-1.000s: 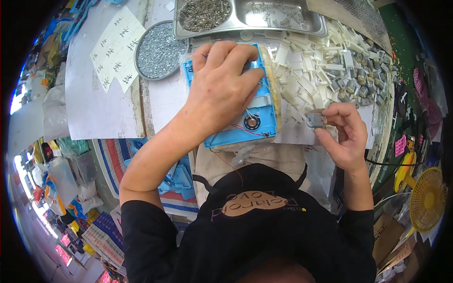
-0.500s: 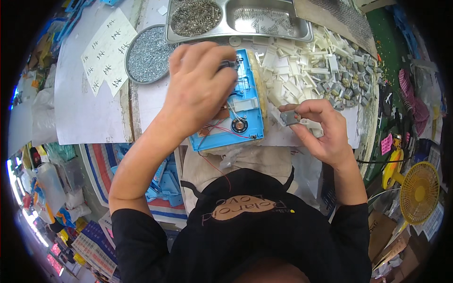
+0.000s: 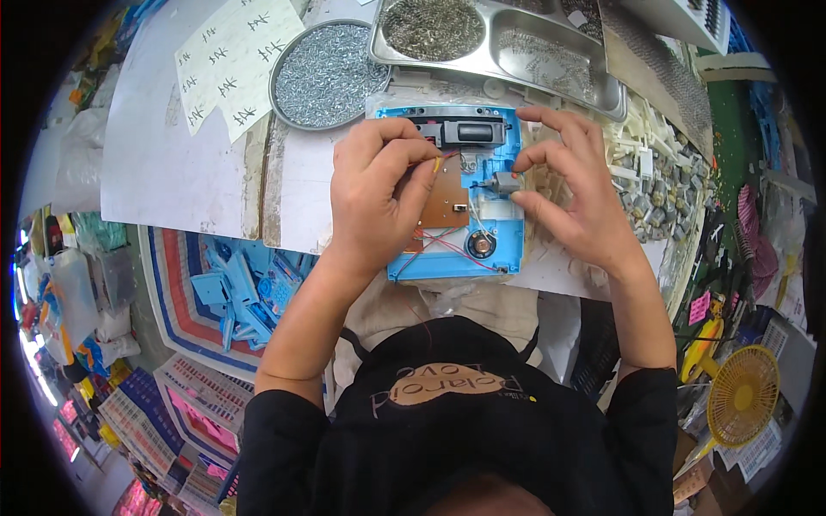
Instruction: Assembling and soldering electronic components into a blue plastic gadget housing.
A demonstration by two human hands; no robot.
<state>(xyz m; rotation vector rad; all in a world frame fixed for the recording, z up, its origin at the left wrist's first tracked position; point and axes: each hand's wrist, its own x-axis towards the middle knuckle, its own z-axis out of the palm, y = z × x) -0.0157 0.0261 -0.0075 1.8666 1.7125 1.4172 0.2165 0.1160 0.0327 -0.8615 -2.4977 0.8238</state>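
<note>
In front of me lies a blue plastic housing (image 3: pixel 512 236) with a brown circuit board (image 3: pixel 447 202), a round speaker (image 3: pixel 480 244), thin red wires and a black part (image 3: pixel 476 132) at its far end. My left hand (image 3: pixel 383 185) is over the housing's left side, thumb and forefinger pinched on a thin wire (image 3: pixel 438 163) with a yellowish end. My right hand (image 3: pixel 572 185) reaches in from the right. Its thumb and forefinger close on a small grey motor (image 3: pixel 505 182) at the housing's right side; whether the motor rests fully in its recess is hard to tell.
Beyond the housing stand a round tray (image 3: pixel 327 73) of small screws and a steel compartment tray (image 3: pixel 551 56) with springs. White plastic parts (image 3: pixel 641 155) and grey motors (image 3: pixel 680 206) are heaped on the right. Blue housings (image 3: pixel 245 292) fill a striped bag at left; a yellow fan (image 3: pixel 742 396) stands right.
My left hand has left the housing's far end and now pinches a wire over the circuit board. The right hand has brought the motor leftward onto the housing. The whole view has shifted.
</note>
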